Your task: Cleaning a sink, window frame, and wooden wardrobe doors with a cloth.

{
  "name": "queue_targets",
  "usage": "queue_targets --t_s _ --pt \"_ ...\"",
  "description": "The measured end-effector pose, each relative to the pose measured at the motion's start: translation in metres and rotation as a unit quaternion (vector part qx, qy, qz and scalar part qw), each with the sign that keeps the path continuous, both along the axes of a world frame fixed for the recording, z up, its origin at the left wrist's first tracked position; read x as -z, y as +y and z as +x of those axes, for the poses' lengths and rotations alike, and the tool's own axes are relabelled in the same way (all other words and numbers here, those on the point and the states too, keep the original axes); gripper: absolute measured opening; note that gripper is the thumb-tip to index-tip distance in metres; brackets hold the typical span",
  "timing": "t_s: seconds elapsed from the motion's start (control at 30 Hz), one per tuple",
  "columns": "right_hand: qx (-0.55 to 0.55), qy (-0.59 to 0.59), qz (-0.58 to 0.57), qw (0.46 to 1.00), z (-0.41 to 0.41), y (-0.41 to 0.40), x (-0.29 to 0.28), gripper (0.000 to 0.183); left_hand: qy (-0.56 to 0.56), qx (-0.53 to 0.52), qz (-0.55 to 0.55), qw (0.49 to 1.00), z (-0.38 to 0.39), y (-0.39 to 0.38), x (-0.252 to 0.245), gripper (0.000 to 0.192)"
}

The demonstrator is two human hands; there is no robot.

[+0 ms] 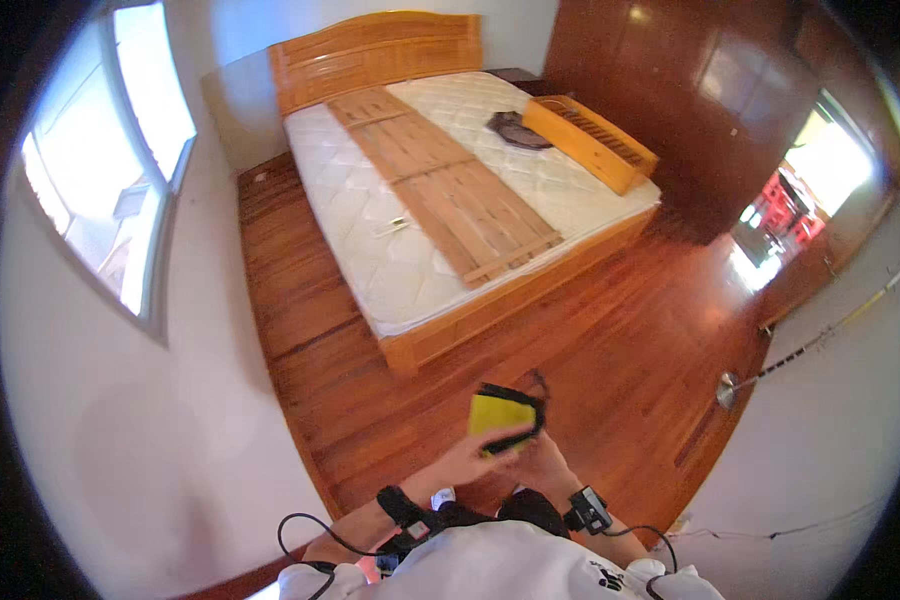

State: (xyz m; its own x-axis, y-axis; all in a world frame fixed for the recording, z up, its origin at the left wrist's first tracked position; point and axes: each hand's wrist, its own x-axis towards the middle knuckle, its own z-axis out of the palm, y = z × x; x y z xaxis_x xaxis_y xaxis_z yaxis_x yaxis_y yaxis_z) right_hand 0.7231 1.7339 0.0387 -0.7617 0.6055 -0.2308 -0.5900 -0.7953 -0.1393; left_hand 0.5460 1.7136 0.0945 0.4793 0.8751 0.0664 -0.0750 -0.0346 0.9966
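In front of my body I hold a yellow object with black edges (pixel 501 415), blurred, so its exact kind is hard to tell. A thin dark loop, perhaps a strap or cord (pixel 541 384), sticks out at its upper right. My left hand (pixel 480 450) grips it from the lower left, with fingers across its lower face. My right hand (pixel 541 456) meets it from the lower right, its fingers partly hidden behind the object and my left hand. Both wrists wear black straps; a small device (pixel 590 510) sits on the right one.
Ahead stands a wooden bed frame (pixel 495 309) with a white mattress (pixel 360 187). On it lie wooden slat panels (pixel 450 180), an orange wooden drawer-like piece (pixel 581 154) and a dark bundle (pixel 517 129). A metal stand base (pixel 727 390) is at right, the window (pixel 105 135) at left.
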Motion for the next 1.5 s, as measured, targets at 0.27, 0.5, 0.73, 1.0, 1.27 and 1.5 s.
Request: queue_targets --t_s 0.27,0.5,0.73,1.0,1.27,1.5 --pt "0.327 -0.285 0.048 0.900 0.110 0.039 0.011 0.045 0.012 0.249 0.024 0.968 0.060 0.081 0.016 0.033" --pt "0.447 -0.270 0.016 0.852 0.240 0.104 0.026 0.046 0.393 0.327 0.017 0.859 0.033 0.143 0.089 0.022" --pt "0.476 -0.200 -0.019 0.856 0.338 0.203 0.038 0.047 0.313 0.182 -0.197 0.911 0.061 0.205 0.119 0.024" --pt "0.450 -0.173 -0.060 0.874 0.406 0.383 0.031 0.038 0.412 0.180 -0.145 0.881 0.179 0.344 0.059 0.023" --pt "0.469 -0.196 -0.013 0.861 0.518 0.564 0.017 0.044 0.441 0.268 0.010 0.856 0.291 0.555 0.081 0.024" --pt "0.531 -0.232 -0.056 0.813 0.612 0.644 -0.023 0.041 0.455 0.345 0.114 0.813 0.382 0.724 0.054 0.029"
